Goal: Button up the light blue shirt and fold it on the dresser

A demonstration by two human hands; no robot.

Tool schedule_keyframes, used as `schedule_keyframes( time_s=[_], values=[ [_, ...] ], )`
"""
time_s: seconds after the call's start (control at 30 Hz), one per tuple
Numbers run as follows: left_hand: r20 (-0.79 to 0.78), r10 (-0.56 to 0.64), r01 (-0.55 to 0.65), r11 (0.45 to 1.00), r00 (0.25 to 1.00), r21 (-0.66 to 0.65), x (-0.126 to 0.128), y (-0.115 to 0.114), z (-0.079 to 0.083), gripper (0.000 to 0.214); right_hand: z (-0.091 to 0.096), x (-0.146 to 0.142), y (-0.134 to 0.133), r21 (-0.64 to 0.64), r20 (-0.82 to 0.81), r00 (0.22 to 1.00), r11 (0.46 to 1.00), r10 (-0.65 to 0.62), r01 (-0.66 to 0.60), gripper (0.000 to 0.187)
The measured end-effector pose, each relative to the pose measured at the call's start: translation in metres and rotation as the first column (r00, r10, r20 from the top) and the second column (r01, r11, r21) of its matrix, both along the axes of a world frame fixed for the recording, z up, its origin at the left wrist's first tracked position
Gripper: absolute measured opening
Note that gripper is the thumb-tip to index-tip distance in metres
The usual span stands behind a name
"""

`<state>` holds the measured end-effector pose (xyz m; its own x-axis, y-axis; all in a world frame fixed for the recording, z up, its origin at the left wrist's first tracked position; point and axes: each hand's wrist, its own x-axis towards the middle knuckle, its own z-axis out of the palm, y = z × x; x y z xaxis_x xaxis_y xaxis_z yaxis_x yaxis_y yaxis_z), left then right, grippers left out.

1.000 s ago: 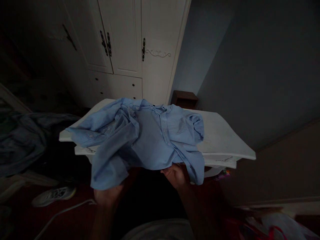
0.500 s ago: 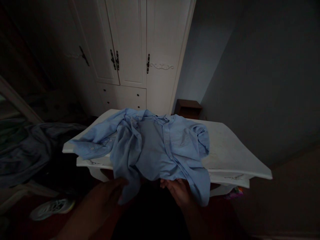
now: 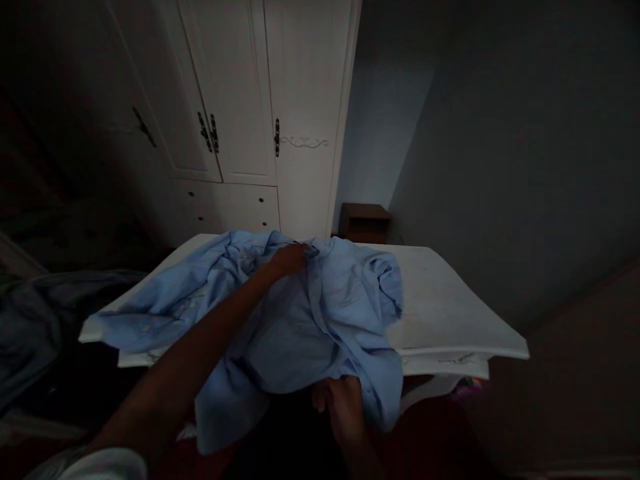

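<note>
A light blue button-up shirt (image 3: 345, 300) lies crumpled on a white table (image 3: 450, 313), its lower part hanging over the near edge. My left hand (image 3: 290, 259) reaches across the shirt to its collar at the far side, fingers closed on the fabric there. My right hand (image 3: 340, 403) is below the table's near edge, fingers curled round the shirt's bottom hem.
A white wardrobe (image 3: 250, 113) with dark handles and drawers stands behind the table. A small brown stand (image 3: 364, 222) sits in the corner by the blue-grey wall. Dark bedding (image 3: 35, 320) lies at the left. The room is dim.
My left hand has left the hanging shirt front and reached forward over the shirt to its collar. My right hand stays at the hem. The shirt is more bunched.
</note>
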<state>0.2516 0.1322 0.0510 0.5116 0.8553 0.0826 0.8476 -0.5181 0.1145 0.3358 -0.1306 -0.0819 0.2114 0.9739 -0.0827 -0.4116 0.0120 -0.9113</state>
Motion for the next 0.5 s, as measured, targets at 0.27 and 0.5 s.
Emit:
schedule_keyframes(
  time_s=[0.27,0.5],
  values=[
    [-0.153,-0.008,0.004,1.0,0.988,-0.028,0.014,0.061,-0.032,0.045,0.034,-0.002,0.019,-0.146,-0.057,0.971,0.964,-0.232,0.222,0.053],
    [-0.143,-0.041,0.042,0.999,0.989,0.004,0.016,0.088,-0.049,0.041,0.015,0.005,0.009,-0.302,0.133,0.942,0.893,-0.308,0.335,0.051]
  ],
)
